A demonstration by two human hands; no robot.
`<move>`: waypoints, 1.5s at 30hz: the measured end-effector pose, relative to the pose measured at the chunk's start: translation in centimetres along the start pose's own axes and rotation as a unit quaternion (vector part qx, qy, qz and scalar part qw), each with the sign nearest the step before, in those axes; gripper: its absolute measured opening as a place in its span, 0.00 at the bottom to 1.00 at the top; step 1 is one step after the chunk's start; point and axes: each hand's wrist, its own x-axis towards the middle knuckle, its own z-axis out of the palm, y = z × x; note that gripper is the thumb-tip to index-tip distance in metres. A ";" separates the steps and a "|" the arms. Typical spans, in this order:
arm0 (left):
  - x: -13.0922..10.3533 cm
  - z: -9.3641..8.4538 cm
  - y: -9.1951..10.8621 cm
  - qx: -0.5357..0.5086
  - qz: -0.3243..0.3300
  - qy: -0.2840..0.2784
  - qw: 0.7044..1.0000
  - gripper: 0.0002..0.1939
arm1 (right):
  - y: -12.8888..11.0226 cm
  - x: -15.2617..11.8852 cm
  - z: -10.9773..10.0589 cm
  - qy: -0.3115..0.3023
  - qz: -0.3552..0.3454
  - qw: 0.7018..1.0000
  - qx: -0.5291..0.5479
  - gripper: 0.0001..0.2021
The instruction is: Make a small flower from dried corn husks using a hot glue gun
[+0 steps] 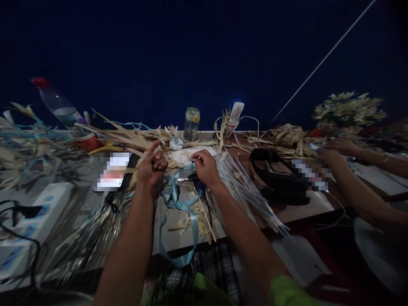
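My left hand [152,166] is raised over the table with its fingers curled and the index finger partly stretched. A small pale bit shows by its fingertips, too blurred to name. Thumb and fingers of my right hand [205,168] are pinched together, and what lies between them cannot be made out. A light blue ribbon [178,202] lies looped below and between my hands, hanging over the table's front edge. Scissors [182,179] rest on the table beside the ribbon, partly under my right hand. Yellowish husk scraps [188,223] are scattered near it.
Clear thin rods [251,193] lie to the right, next to a black band-shaped object [277,180]. Behind stand a jar [191,124] and dried husks [288,138]. A tilted bottle [59,102] and a power strip [38,225] are left. Another person's arms [353,187] reach in from the right.
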 end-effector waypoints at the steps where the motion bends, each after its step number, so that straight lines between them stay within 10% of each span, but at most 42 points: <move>1: 0.0 0.0 0.0 0.000 0.000 -0.001 1.000 0.14 | 0.0 0.3 0.2 -0.002 0.005 1.000 -0.002 0.13; 24: 0.8 -0.8 -0.6 0.040 -0.031 0.024 0.998 0.08 | 0.2 3.3 1.1 -0.086 0.028 0.992 -0.093 0.11; 37: 1.1 -1.5 -0.2 0.097 -0.036 0.042 0.994 0.05 | -1.8 1.6 7.4 -0.179 -0.099 0.940 -0.274 0.13; 45: 0.6 -0.9 -0.1 0.052 -0.036 0.001 0.998 0.06 | 0.2 4.4 5.7 -0.057 0.095 0.993 0.027 0.06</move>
